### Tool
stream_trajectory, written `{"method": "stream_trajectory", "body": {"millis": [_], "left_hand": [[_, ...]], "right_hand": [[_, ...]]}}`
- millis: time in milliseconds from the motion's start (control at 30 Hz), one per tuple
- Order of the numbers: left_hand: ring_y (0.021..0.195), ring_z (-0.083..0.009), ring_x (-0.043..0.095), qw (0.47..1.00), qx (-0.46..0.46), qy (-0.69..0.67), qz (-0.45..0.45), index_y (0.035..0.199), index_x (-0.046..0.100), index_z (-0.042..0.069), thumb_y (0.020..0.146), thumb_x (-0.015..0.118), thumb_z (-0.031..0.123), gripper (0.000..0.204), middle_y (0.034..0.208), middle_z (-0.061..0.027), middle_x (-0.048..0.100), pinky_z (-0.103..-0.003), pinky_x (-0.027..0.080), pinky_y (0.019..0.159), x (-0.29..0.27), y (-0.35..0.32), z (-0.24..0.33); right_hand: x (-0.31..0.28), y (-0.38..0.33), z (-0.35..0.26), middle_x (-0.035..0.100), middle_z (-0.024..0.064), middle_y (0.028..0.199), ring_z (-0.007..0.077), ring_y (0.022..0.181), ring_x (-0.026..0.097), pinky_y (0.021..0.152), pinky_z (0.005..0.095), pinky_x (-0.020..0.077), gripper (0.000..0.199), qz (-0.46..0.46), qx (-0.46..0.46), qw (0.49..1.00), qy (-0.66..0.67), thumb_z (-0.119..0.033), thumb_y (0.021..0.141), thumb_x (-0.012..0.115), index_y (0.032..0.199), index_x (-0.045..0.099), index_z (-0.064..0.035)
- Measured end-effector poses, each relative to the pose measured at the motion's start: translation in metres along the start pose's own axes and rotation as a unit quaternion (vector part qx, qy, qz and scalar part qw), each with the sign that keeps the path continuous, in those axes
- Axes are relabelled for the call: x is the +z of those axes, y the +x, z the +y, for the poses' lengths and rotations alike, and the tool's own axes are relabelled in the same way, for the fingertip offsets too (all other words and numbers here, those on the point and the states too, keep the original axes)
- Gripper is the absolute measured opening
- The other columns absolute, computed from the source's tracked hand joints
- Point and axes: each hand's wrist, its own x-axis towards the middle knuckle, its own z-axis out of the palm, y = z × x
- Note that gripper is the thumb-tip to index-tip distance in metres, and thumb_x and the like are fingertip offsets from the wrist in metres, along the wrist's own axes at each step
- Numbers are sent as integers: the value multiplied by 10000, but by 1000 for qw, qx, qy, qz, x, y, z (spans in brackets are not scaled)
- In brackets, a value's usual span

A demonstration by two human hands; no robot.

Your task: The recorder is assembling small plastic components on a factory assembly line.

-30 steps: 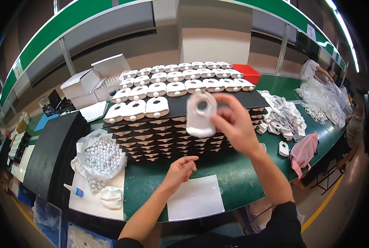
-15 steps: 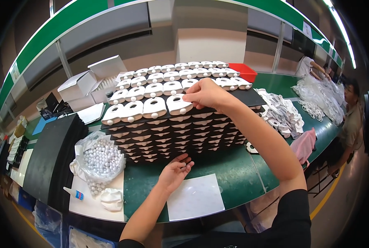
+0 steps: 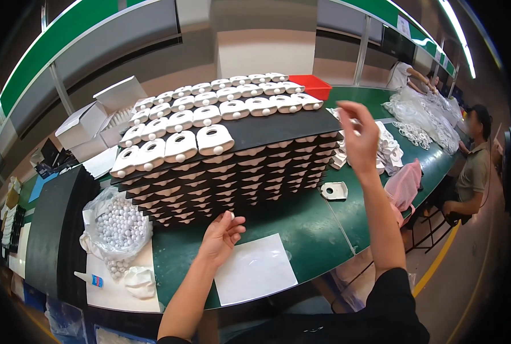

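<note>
My left hand is closed in front of the stack, a small white ball pinched between thumb and fingertips. My right hand is raised over the table to the right of the stack, fingers apart and nothing seen in them. Near it lies a pile of loose white plastic parts. Rows of white parts, each with a round hole and a white ball at its front edge, sit on the top black board. More boards with such parts are stacked beneath. A single white part lies on the table.
A bag of white balls, a glue bottle and a crumpled white cloth are at left, beside black boards. A paper sheet lies in front. Behind are white boxes and a red bin. Other people sit at far right.
My right hand has let go of the front-row white part and moved right toward the loose pile. My left hand has turned, bringing the white ball into sight. The view has shifted rightward.
</note>
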Motion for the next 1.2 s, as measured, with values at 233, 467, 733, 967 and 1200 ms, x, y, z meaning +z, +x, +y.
{"method": "stream_trajectory", "body": {"millis": [233,467,733,967,1200], "left_hand": [[679,-83,528,995,4,-27,-92,939,568,76,842,576,327,269,779,3,585,-208,385,522,-11,2,0],[789,-81,512,997,28,22,-67,1091,553,97,841,581,146,255,917,3,574,-222,417,630,6,-2,2],[773,-73,505,998,41,27,-45,1065,554,82,847,576,146,229,997,-22,583,-230,431,681,-3,-2,2],[727,-55,491,997,45,4,-59,957,564,99,845,590,212,161,911,-7,577,-215,425,635,-9,6,0],[692,-42,490,997,50,-14,-66,993,559,113,803,631,105,203,926,-14,585,-189,424,594,-6,3,1]], "right_hand": [[-70,-101,110,608,105,958,257,860,514,753,319,432,253,-310,-6,918,-246,-167,756,641,960,591,-26],[-74,-129,85,605,68,799,261,803,497,711,342,438,140,-459,-54,797,-389,-104,687,623,794,587,-21],[-27,-140,2,590,88,797,190,730,550,655,269,436,152,-306,113,939,-114,-7,777,548,928,568,-2],[24,-205,-35,570,24,853,71,752,529,665,205,434,166,-358,386,784,329,-36,848,516,1010,516,2],[35,-224,-38,594,58,867,107,773,564,698,227,456,167,-402,317,827,234,-41,842,527,997,521,23]]}}
